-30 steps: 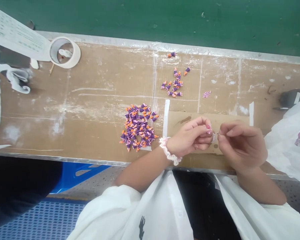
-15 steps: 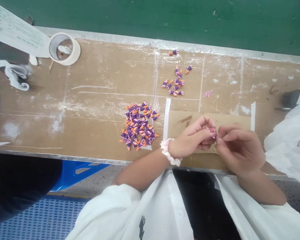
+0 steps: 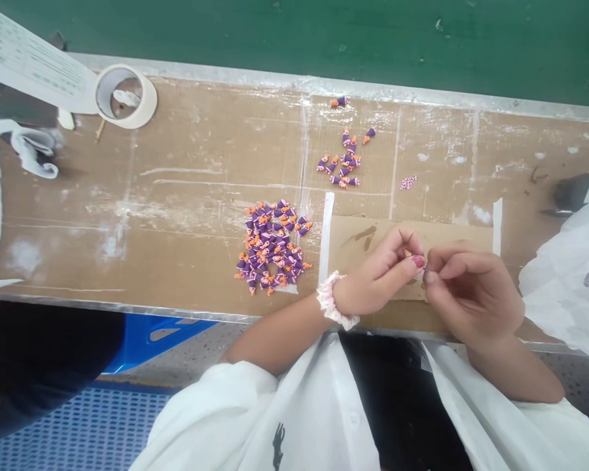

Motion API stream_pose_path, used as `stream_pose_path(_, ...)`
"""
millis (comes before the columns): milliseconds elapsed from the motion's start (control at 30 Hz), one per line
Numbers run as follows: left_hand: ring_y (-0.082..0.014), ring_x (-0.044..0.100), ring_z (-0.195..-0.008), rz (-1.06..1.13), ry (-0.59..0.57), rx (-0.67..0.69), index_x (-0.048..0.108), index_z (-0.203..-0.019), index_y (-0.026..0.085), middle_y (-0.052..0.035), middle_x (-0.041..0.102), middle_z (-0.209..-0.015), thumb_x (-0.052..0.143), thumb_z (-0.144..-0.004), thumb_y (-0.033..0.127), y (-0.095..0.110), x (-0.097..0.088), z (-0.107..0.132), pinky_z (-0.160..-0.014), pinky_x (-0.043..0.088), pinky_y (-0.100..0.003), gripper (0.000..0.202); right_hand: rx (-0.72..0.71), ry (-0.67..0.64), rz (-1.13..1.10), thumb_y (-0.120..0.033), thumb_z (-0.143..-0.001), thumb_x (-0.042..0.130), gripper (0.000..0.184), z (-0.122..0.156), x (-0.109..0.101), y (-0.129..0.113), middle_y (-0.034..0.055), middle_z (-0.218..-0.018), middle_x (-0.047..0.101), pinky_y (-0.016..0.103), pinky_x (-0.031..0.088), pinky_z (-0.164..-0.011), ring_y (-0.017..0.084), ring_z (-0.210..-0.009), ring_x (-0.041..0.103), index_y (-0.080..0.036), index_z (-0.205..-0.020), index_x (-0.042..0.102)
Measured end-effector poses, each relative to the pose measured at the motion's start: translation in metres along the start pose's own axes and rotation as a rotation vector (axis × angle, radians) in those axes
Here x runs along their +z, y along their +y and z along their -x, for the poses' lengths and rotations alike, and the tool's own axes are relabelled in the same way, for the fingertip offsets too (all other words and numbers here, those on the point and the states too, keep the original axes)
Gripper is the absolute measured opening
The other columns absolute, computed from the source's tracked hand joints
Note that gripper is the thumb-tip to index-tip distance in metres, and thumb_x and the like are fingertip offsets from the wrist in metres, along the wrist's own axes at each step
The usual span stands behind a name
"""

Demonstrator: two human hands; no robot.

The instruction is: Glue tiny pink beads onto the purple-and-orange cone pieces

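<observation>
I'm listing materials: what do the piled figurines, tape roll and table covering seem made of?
Piled figurines: perhaps clay or plastic, matte, with smooth, solid colours. Tape roll: probably paper masking tape, dull and cream. Table covering: seemingly cardboard, flat brown with shiny patches.

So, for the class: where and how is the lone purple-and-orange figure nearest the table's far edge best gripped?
Probably pinch the figure across the middle of its purple body, from above, closing on its near and far sides: it lies roughly left to right, orange end leftward, touching no other figure.
</observation>
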State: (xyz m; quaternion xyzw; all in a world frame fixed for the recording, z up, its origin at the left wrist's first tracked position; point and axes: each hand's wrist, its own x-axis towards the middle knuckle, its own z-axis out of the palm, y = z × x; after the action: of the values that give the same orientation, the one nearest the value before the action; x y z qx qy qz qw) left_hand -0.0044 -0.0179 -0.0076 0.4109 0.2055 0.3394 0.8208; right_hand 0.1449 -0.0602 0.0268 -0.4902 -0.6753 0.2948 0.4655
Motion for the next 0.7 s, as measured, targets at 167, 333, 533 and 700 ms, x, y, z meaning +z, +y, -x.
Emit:
stream_pose_path(167, -0.0091, 0.040, -0.070, -0.080, 0.015, 0.028, 0.041, -0.092, 0.021, 0.0031, 0.043, -0.079, 0.052, -0.094, 0.048, -0.0057, 0.0014, 0.0013, -0.069, 0.037, -0.025, 0.029, 0.037, 0.002, 0.016, 0.006, -0.073, 0.057, 0.034, 0.0014, 0.0000, -0.0009, -0.0012, -0.077, 0.056, 0.024, 0.046, -0.051, 0.011, -0.065, 0.056, -0.024, -0.086, 0.049)
stream_pose_path(333, -0.0085, 0.040, -0.071, -0.053, 0.015, 0.027, 0.040, -0.092, 0.021, 0.0031, 0.043, -0.080, 0.052, -0.094, 0.048, -0.0070, 0.0027, 0.0011, -0.070, 0.037, -0.025, 0.030, 0.052, 0.003, 0.035, 0.006, -0.074, 0.057, 0.032, 0.0011, -0.0011, -0.0020, -0.0009, -0.077, 0.056, 0.024, 0.046, -0.050, 0.012, -0.064, 0.056, -0.023, -0.085, 0.050)
stream_pose_path(533, -0.0075, 0.035, -0.067, 0.011, -0.001, 0.012, 0.039, -0.093, 0.021, 0.0036, 0.040, -0.080, 0.053, -0.095, 0.046, -0.0097, 0.0040, 0.0006, -0.066, 0.035, -0.024, 0.029, 0.047, 0.010, 0.143, 0.004, -0.073, 0.059, 0.029, 0.0025, -0.0021, -0.0044, -0.0008, -0.075, 0.058, 0.023, 0.047, -0.048, 0.012, -0.063, 0.059, -0.023, -0.079, 0.051)
stream_pose_path(700, -0.0087, 0.038, -0.071, -0.023, 0.009, 0.019, 0.038, -0.092, 0.021, 0.0023, 0.039, -0.083, 0.053, -0.094, 0.048, -0.0099, 0.0044, 0.0005, -0.068, 0.036, -0.025, 0.031, 0.016, 0.008, 0.196, 0.005, -0.074, 0.058, 0.029, 0.0003, -0.0008, -0.0063, -0.0008, -0.075, 0.058, 0.023, 0.047, -0.048, 0.011, -0.062, 0.058, -0.023, -0.078, 0.050)
